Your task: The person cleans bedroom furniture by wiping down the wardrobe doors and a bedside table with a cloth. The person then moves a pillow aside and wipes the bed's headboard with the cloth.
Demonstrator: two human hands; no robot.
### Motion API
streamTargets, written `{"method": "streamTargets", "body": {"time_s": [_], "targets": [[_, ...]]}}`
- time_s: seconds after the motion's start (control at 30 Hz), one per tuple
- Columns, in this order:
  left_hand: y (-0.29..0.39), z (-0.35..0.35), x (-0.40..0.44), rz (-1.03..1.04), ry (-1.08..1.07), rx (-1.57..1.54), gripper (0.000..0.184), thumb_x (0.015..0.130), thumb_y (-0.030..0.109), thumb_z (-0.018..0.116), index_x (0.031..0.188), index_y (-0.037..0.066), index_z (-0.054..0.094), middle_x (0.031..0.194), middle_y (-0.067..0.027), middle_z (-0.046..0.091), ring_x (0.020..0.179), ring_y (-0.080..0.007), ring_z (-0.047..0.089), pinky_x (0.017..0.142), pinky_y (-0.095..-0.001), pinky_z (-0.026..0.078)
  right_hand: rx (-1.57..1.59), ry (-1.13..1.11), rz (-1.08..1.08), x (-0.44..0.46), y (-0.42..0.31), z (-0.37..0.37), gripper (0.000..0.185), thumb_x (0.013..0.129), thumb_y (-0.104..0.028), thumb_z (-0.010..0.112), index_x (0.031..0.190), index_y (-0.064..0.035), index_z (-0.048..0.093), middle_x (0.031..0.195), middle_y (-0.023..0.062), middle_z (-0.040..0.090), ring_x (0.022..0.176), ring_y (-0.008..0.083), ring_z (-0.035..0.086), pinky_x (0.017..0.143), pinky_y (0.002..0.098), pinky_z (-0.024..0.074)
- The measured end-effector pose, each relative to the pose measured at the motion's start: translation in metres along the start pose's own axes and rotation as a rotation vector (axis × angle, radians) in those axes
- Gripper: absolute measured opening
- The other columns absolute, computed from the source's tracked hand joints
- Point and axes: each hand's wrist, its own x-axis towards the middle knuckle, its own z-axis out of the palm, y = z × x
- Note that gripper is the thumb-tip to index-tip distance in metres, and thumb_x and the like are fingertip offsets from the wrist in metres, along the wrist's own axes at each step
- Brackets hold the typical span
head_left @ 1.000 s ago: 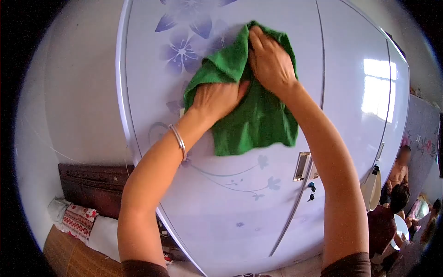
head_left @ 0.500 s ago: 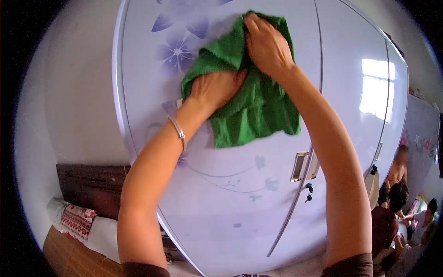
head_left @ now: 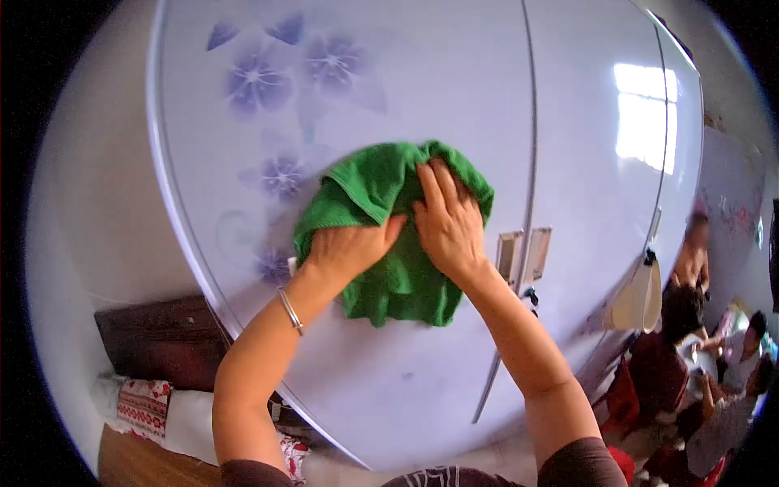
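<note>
A green cloth [head_left: 398,276] lies bunched against the pale wardrobe door [head_left: 422,89], which has purple flower prints. My left hand [head_left: 349,250] presses on its left part, thumb apart, with the fingertips tucked under a fold. A silver bangle [head_left: 290,311] circles my left wrist. To the right, my right hand [head_left: 448,215] lies flat on the cloth with its fingers stretched upward. The door handles [head_left: 536,256] are just right of that hand, and keys [head_left: 531,297] hang below them.
At the left are a dark headboard [head_left: 162,341] and a bed with a red-patterned pillow [head_left: 144,406]. A cream bag [head_left: 637,296] hangs at the wardrobe's right side. Several people [head_left: 722,390] are at the lower right.
Both hands and the green cloth have moved down the door, toward the level of the handles. The view has shifted, showing more of the flower prints and of the people at the right.
</note>
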Motion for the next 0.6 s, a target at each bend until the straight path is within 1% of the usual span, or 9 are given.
{"method": "streamTargets", "body": {"time_s": [0.07,0.2,0.27,0.37,0.4,0.47,0.53,0.57,0.6], "targets": [[0.005,-0.003,0.011,0.008,-0.008,0.028,0.066,0.085,0.029,0.055,0.141,0.005,0.029,0.135,-0.0212,0.041,0.121,-0.0393,0.042,0.102,-0.0477,0.031,0.052,0.021,0.043,0.010,0.001,-0.005,0.051,0.078,-0.014,0.058,0.125,0.0001,0.044,0.129,0.0199,0.045,0.114,0.0363,0.047,0.094,0.0440,0.0388],[0.015,0.005,0.057,-0.037,0.045,0.027,0.060,0.086,0.029,0.054,0.138,0.007,0.035,0.128,-0.0219,0.048,0.114,-0.0396,0.047,0.097,-0.0465,0.037,-0.110,0.255,0.033,0.044,0.043,-0.004,0.047,0.080,-0.018,0.057,0.122,0.0000,0.047,0.126,0.0200,0.048,0.114,0.0360,0.047,0.092,0.0441,0.0401],[0.021,0.014,0.077,-0.046,0.110,0.100,0.049,0.086,0.030,0.053,0.128,0.005,0.047,0.109,-0.0204,0.060,0.094,-0.0363,0.059,0.081,-0.0444,0.047,-0.217,0.331,0.055,0.053,0.062,-0.001,0.045,0.081,-0.020,0.056,0.121,-0.0012,0.050,0.124,0.0181,0.051,0.113,0.0356,0.048,0.092,0.0436,0.0395],[0.024,0.025,0.079,0.035,0.287,0.060,0.033,0.085,0.031,0.054,0.106,0.006,0.060,0.074,-0.0148,0.062,0.059,-0.0312,0.059,0.054,-0.0407,0.048,-0.310,0.389,0.106,0.038,0.069,0.010,0.045,0.083,-0.024,0.054,0.124,-0.0046,0.050,0.127,0.0154,0.050,0.117,0.0347,0.045,0.096,0.0452,0.0352],[0.023,0.028,0.070,0.115,0.347,0.049,0.030,0.085,0.031,0.054,0.100,0.006,0.062,0.074,-0.0150,0.063,0.059,-0.0310,0.059,0.054,-0.0406,0.049,-0.323,0.391,0.106,0.030,0.067,0.015,0.045,0.084,-0.025,0.053,0.124,-0.0050,0.049,0.128,0.0155,0.049,0.119,0.0349,0.043,0.096,0.0455,0.0349],[0.031,0.031,0.041,-0.002,0.200,-0.030,0.028,0.085,0.029,0.054,0.096,0.005,0.063,0.078,-0.0154,0.063,0.065,-0.0312,0.060,0.059,-0.0415,0.049,-0.295,0.332,0.174,0.003,0.045,0.020,0.045,0.086,-0.026,0.051,0.126,-0.0049,0.048,0.130,0.0161,0.047,0.122,0.0362,0.041,0.098,0.0464,0.0322],[0.034,0.039,-0.002,-0.039,0.125,-0.063,0.032,0.084,0.029,0.054,0.102,0.004,0.061,0.092,-0.0179,0.063,0.080,-0.0325,0.061,0.072,-0.0424,0.049,-0.272,0.208,0.209,-0.029,0.014,0.025,0.047,0.086,-0.025,0.049,0.127,-0.0027,0.046,0.130,0.0196,0.045,0.122,0.0387,0.039,0.101,0.0484,0.0278],[0.037,0.040,-0.027,-0.083,0.060,-0.140,0.037,0.083,0.029,0.054,0.110,0.004,0.059,0.106,-0.0197,0.059,0.095,-0.0345,0.058,0.085,-0.0444,0.045,-0.252,0.160,0.193,-0.045,-0.001,0.027,0.047,0.085,-0.024,0.050,0.126,-0.0012,0.046,0.129,0.0208,0.045,0.121,0.0404,0.039,0.100,0.0491,0.0278],[0.039,0.040,-0.053,-0.073,0.149,-0.097,0.041,0.084,0.030,0.053,0.116,0.005,0.056,0.111,-0.0194,0.058,0.100,-0.0352,0.056,0.090,-0.0460,0.042,-0.237,0.117,0.176,-0.064,-0.017,0.029,0.047,0.084,-0.023,0.050,0.125,0.0003,0.046,0.128,0.0220,0.045,0.120,0.0420,0.039,0.100,0.0497,0.0278]]}}
